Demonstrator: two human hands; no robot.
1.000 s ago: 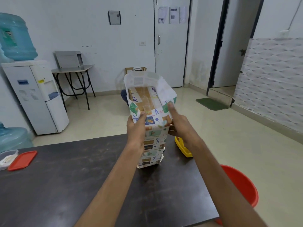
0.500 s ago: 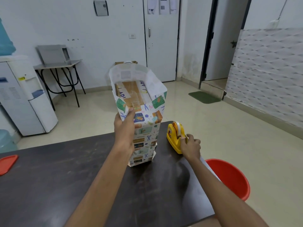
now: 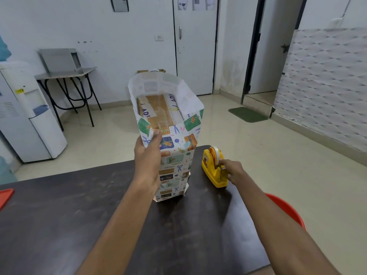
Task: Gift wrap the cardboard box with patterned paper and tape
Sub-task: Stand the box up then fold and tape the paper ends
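A cardboard box (image 3: 156,110) stands on end on the dark table (image 3: 79,215), sleeved in patterned paper (image 3: 174,167) that rises open above its brown top. My left hand (image 3: 148,157) grips the near side of the paper, thumb pressing the upper flap against the box. A yellow tape dispenser (image 3: 213,167) with a white roll sits just right of the box, near the table's far edge. My right hand (image 3: 232,169) rests at the dispenser's near end, fingertips pinched at the tape by the cutter.
A red bucket (image 3: 288,209) sits on the floor beyond the table's right edge. A red lid (image 3: 5,196) lies at the table's left edge. A white water dispenser (image 3: 29,116) and a small metal table (image 3: 65,74) stand by the far wall.
My right hand left the top of the paper, dropped to the tape dispenser and now pinches at the tape. My left hand kept holding the wrapped box upright.
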